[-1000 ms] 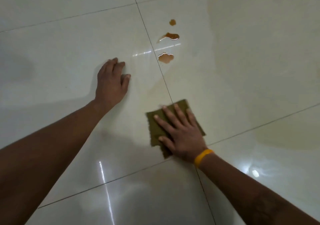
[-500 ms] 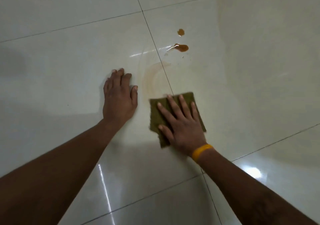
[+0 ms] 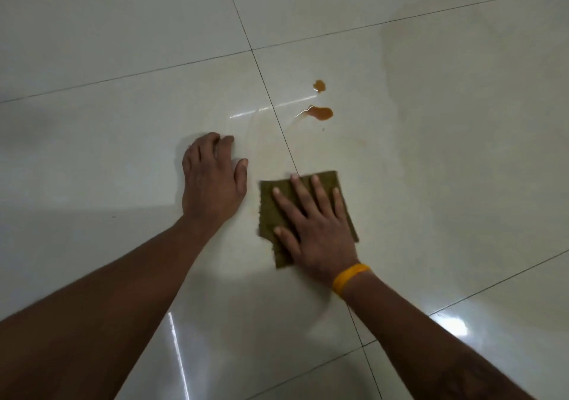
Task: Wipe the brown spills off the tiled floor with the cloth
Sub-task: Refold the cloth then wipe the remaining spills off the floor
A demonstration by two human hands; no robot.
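Two brown spills lie on the glossy pale tiled floor (image 3: pixel 462 159): a small drop (image 3: pixel 319 85) and a larger puddle (image 3: pixel 321 112) with a thin tail to its left. Nearer me, a faint brownish smear (image 3: pixel 264 141) crosses the grout line. An olive-green cloth (image 3: pixel 277 212) lies flat on the floor below the spills. My right hand (image 3: pixel 314 230) presses down on it with fingers spread, a yellow band on the wrist. My left hand (image 3: pixel 212 184) rests on the bare tile just left of the cloth and holds nothing.
Dark grout lines (image 3: pixel 271 91) divide the large tiles. Light glares on the floor at the lower right (image 3: pixel 458 325) and lower middle. A duller, wet-looking patch (image 3: pixel 431 91) spreads right of the spills.
The nearest of three brown spills has been wiped away, leaving a faint smear. My right hand has drawn the cloth back toward me, and my left hand stays planted beside it.
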